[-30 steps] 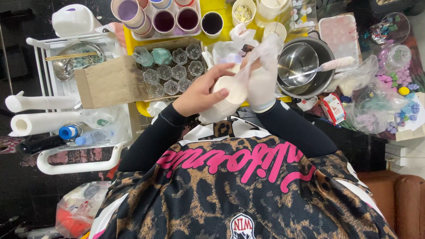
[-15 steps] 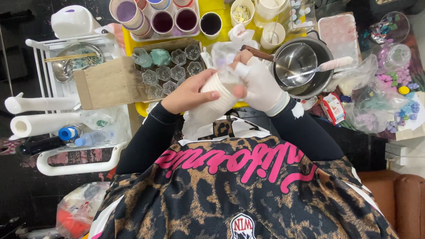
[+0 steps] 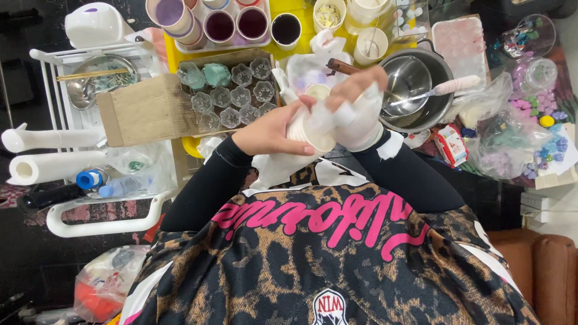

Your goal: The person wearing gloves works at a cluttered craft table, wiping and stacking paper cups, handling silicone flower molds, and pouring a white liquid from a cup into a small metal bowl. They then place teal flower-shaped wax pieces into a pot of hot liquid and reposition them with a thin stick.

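Fingers of our left hand (image 3: 274, 129) wrap the cup (image 3: 310, 127); right hand (image 3: 358, 111) clamps tissue (image 3: 325, 117) on it, above the worktop's near edge. Risk — a squeeze could crush the cup, or it slips — onto the mould tray (image 3: 232, 90).

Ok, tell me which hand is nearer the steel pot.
Right. The right hand, covered in white, sits just beside the steel pot at its left rim. The left hand is farther left, gripping a paper cup.
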